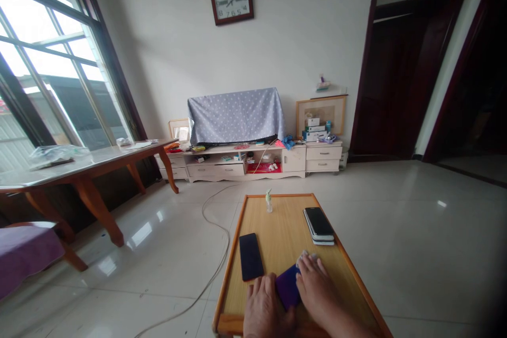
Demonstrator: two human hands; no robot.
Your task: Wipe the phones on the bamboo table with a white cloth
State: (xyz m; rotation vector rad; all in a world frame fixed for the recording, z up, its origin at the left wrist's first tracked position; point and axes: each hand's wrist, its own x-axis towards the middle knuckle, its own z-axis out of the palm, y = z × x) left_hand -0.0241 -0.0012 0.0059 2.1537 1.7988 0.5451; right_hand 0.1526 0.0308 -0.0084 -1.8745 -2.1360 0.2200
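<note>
A blue-purple, flat, shiny phone (288,286) lies at the near part of the small wooden table (283,232). My left hand (262,303) grips it along its left and lower edges, fingers bent. Over its upper right part is my right hand (317,285), pressing a whitish cloth or tissue (303,256) that shows beyond the fingertips. Just past my left hand lies a black phone (251,256), screen up. A stack of phones (319,224) rests near the table's right edge. Toward the far edge stands a small clear spray bottle (269,203) with a green top.
A raised rim runs round the small table. To its left, a cable (216,269) trails across the tiled floor. Farther left is a larger table (103,161) with a plastic bag. A low white cabinet (245,169) with a cloth-covered object stands by the wall.
</note>
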